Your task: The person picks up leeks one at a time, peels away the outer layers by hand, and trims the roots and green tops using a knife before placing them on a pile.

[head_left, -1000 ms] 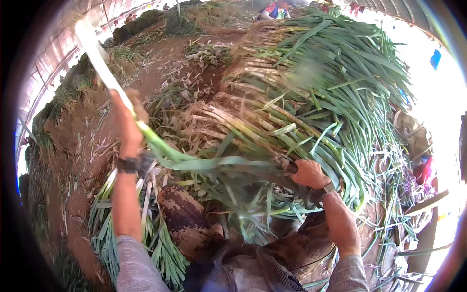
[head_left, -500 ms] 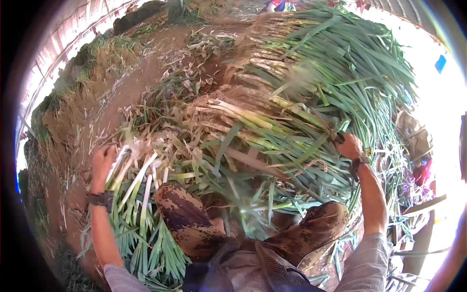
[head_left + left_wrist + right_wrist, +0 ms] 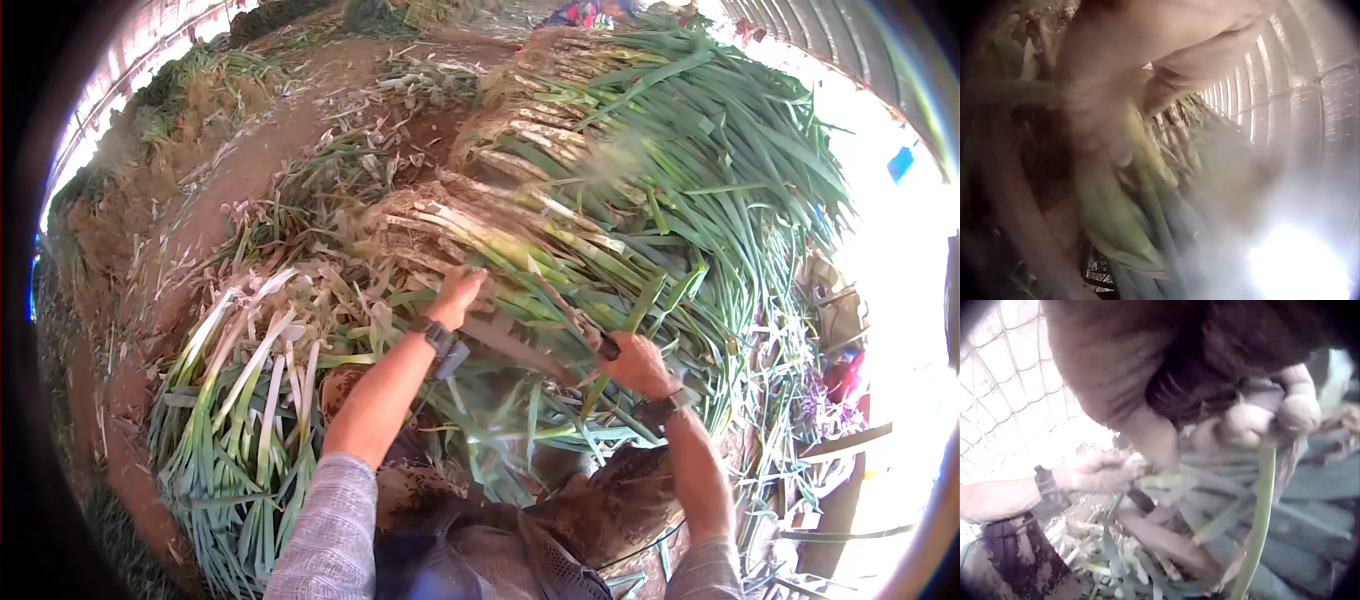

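Note:
My left hand (image 3: 460, 295) is at the near edge of the leek pile (image 3: 700, 130), its fingers curled round a leek stalk (image 3: 1141, 144) in the blurred left wrist view. Beyond it lie white-and-green stems (image 3: 480, 235) with brown roots. My right hand (image 3: 640, 365) grips a small dark handle (image 3: 608, 347) over the leaves; a narrow brownish piece extends up and left from it, whether blade or dry leaf I cannot tell. A green leaf (image 3: 1263, 512) hangs below the right hand's curled fingers.
Several cleaned leeks (image 3: 265, 400) lie in a bunch at the left. Peelings (image 3: 350, 150) cover the brown ground. A flat brown strip (image 3: 515, 350) lies between the hands, before the camouflage-clad knees. Another person (image 3: 580, 14) is at the far end.
My left hand carried a leek left, let it go at the bunch, then moved right to the pile. My right hand moved out right, then back toward the middle, still gripping the handle.

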Available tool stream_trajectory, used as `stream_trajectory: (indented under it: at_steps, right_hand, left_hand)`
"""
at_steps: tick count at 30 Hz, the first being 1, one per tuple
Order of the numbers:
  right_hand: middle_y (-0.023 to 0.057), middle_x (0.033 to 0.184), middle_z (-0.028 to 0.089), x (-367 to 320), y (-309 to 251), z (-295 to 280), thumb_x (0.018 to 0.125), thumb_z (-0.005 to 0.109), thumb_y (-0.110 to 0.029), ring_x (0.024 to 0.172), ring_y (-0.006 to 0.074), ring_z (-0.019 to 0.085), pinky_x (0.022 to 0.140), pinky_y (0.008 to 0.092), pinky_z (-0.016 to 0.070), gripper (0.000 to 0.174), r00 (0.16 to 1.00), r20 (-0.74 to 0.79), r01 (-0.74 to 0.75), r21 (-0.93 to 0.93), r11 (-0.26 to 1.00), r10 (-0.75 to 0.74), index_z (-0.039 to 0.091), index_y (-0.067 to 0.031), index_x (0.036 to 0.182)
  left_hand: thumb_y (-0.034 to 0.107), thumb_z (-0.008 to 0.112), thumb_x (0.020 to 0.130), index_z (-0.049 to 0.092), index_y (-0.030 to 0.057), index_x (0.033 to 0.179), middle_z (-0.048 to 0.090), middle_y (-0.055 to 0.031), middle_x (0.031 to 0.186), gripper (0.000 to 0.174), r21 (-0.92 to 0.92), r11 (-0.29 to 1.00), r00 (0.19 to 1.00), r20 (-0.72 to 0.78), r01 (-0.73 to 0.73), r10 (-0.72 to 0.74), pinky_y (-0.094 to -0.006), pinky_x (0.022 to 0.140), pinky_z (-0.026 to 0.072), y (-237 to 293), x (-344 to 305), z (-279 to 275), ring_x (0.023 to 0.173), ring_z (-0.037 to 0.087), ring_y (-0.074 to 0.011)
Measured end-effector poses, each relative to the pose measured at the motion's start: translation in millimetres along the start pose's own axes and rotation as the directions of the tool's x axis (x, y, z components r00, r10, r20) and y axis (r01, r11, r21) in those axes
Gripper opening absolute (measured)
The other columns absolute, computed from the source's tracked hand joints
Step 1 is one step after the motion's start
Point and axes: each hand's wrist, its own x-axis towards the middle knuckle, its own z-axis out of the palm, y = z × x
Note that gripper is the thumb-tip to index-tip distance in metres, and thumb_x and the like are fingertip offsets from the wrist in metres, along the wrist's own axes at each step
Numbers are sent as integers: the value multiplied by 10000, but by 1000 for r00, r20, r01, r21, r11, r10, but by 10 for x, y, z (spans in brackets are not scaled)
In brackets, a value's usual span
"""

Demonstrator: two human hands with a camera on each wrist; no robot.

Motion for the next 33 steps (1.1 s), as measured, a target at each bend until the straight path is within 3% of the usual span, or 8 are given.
stream_trajectory:
  at_steps: [3, 6, 8, 11, 14, 20, 28, 33]
  right_hand:
    - [209, 887, 691, -12, -108, 134, 795, 662, -319, 866, 413, 657, 772, 494, 512, 304, 998, -44, -43, 94, 995, 48, 687, -63, 956]
    - [212, 884, 689, -106, -205, -27, 794, 669, -318, 870, 412, 657, 774, 487, 515, 316, 999, -43, -2, 135, 991, 8, 685, -57, 971]
    - [200, 792, 669, -147, -96, -44, 762, 723, -348, 798, 402, 651, 710, 460, 506, 359, 982, -185, 69, 186, 980, -34, 677, -47, 953]
    - [196, 828, 682, -293, 7, -229, 798, 689, -360, 836, 408, 650, 750, 478, 507, 339, 997, -81, -6, 143, 990, 17, 682, -57, 951]
    - [196, 828, 681, -466, 155, -250, 811, 683, -380, 829, 408, 648, 743, 478, 503, 347, 999, 12, -48, 94, 994, 47, 684, -57, 939]
    - [188, 812, 673, -702, 211, -102, 844, 653, -377, 809, 401, 645, 724, 475, 494, 318, 984, 171, 38, 45, 998, -45, 688, -70, 921]
    - [205, 817, 674, -805, 227, 49, 771, 678, -252, 805, 419, 634, 726, 506, 482, 325, 988, 77, 137, -57, 989, -132, 665, -65, 1037]
    - [210, 820, 673, -723, 149, 42, 773, 699, -273, 820, 421, 634, 751, 510, 482, 360, 994, 49, 102, -19, 995, -101, 662, -52, 1055]
  left_hand:
    - [199, 633, 947, 606, 49, 985, 642, -80, 885, 157, -229, 966, 989, -113, -121, 97, -341, 489, 547, -61, 158, 330, 752, 699, -189]
    - [206, 663, 923, 610, 61, 1014, 646, -63, 839, 179, -143, 990, 978, -210, -23, -8, -323, 453, 508, -32, 213, 430, 648, 662, -170]
    - [209, 677, 907, 620, 77, 1005, 654, -41, 814, 174, -159, 986, 978, -209, -53, 19, -291, 436, 464, -208, 314, 406, 574, 601, -145]
    - [254, 693, 908, 665, 103, 979, 663, -26, 873, 169, -91, 985, 985, 98, 149, -140, -308, 498, 493, -287, -20, 496, 636, 594, -120]
    - [209, 608, 963, 626, 86, 1092, 669, -47, 953, 179, -153, 978, 941, 329, 142, -85, -313, 595, 538, -851, -342, 477, 784, 637, -147]
    - [171, 597, 970, 572, 20, 1159, 659, -97, 1028, 243, -331, 936, 953, 302, 117, -13, -389, 773, 581, -1101, -645, 349, 903, 670, -223]
    - [274, 644, 957, 558, 3, 1163, 666, -142, 1065, 350, -447, 895, 992, 105, -19, 73, -423, 750, 600, -1169, -254, 153, 902, 695, -283]
    - [239, 620, 969, 542, 5, 1228, 651, -142, 1143, 358, -391, 920, 955, 284, 34, 86, -453, 870, 558, -1164, -503, 404, 1037, 655, -291]
